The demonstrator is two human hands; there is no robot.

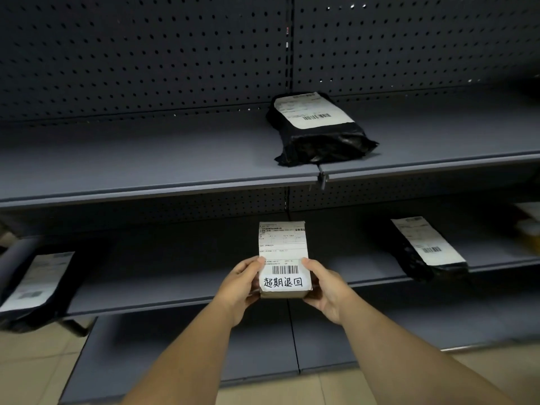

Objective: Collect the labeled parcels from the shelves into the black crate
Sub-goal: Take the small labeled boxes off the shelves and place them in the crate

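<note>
A small cardboard parcel (pixel 283 247) with a white shipping label, a barcode and handwritten black characters is held in front of the middle shelf. My left hand (pixel 239 287) grips its left near corner and my right hand (pixel 327 287) grips its right near corner. On the upper shelf (pixel 146 159) lies a black plastic mailer (pixel 318 130) with a white label. Two more black labelled mailers lie on the middle shelf, one at the right (pixel 426 249) and one at the far left (pixel 35 285). No black crate is in view.
Dark pegboard backs (pixel 146 54) rise behind the grey metal shelves. A vertical upright (pixel 289 42) divides the two bays. A bottom shelf (pixel 187 355) sits near the tan tiled floor (pixel 35 372). Another labelled item (pixel 530 213) shows at the far right edge.
</note>
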